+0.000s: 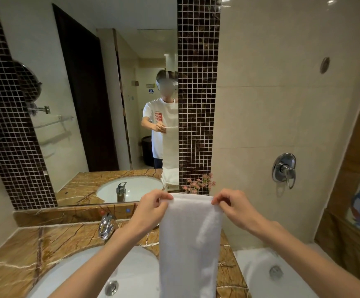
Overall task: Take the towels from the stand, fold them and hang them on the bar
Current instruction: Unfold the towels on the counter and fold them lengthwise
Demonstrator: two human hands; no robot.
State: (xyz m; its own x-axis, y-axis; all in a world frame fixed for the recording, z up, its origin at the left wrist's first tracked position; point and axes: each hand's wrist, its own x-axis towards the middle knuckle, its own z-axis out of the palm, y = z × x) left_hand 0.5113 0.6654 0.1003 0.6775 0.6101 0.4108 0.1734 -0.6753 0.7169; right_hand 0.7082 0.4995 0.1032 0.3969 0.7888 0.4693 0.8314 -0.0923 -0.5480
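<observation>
Both hands, left hand (153, 206) and right hand (232, 204), pinch the top corners of a white towel (189, 244), which hangs long over the marble counter (24, 250) (sink (84, 267) just left). It looks folded lengthwise, hard to say for sure.

On my feed I see two bare forearms (114, 251) coming in from the bottom edge, ending in the left hand (153, 206) and the right hand (237, 206), fingers uncovered. The mirror (110, 82) gives me the rest of the person: a white short-sleeved T-shirt (151, 136) with a block of red lettering (158, 117) on the chest, dark legwear (157, 163) below its hem, and a white headset (168, 83) with a band over the crown.
</observation>
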